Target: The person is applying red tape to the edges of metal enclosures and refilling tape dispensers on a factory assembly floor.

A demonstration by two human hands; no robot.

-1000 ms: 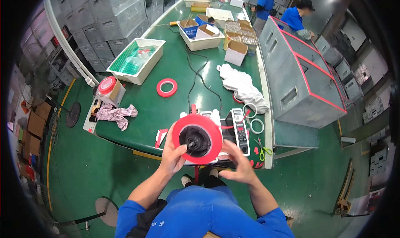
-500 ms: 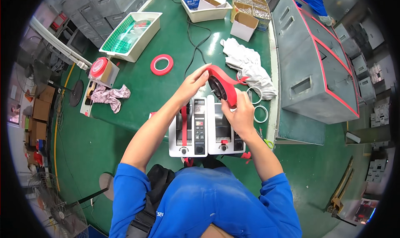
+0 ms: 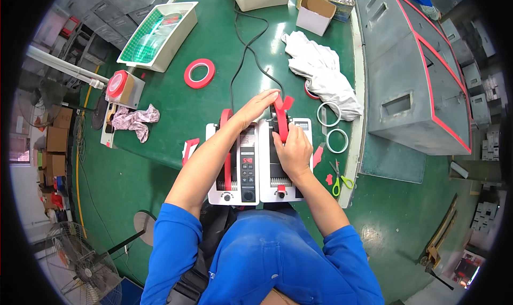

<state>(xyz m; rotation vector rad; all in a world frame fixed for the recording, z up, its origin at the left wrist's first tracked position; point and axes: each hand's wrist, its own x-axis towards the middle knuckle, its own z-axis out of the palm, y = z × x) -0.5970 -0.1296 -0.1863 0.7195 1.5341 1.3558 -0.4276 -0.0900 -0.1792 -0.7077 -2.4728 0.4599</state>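
A roll of red tape (image 3: 282,118) on a black hub stands upright at the back of the right-hand white tape dispenser (image 3: 281,195), with a loose tape end sticking out at its top. My left hand (image 3: 256,109) reaches over with its fingers at the roll's upper left edge; its thumb is hidden. From the near right, my right hand (image 3: 294,149) grips the roll's lower side between thumb and fingers. The left-hand tape dispenser (image 3: 249,193) has a lit red display, and a strip of red tape (image 3: 227,171) runs down its front. My left forearm partly covers it.
Green-handled scissors (image 3: 342,183), two white rings (image 3: 336,141) and a white cloth (image 3: 324,72) lie to the right. Another red tape roll (image 3: 199,73) lies far left, near a white tray (image 3: 163,62). A black cable (image 3: 247,47) runs behind the dispensers. A large grey cabinet (image 3: 395,86) stands right.
The red tape roll has come down, nearer to me, from above the dispensers onto the back of the right one, both hands moving with it. The view has shifted, showing the scissors fully.
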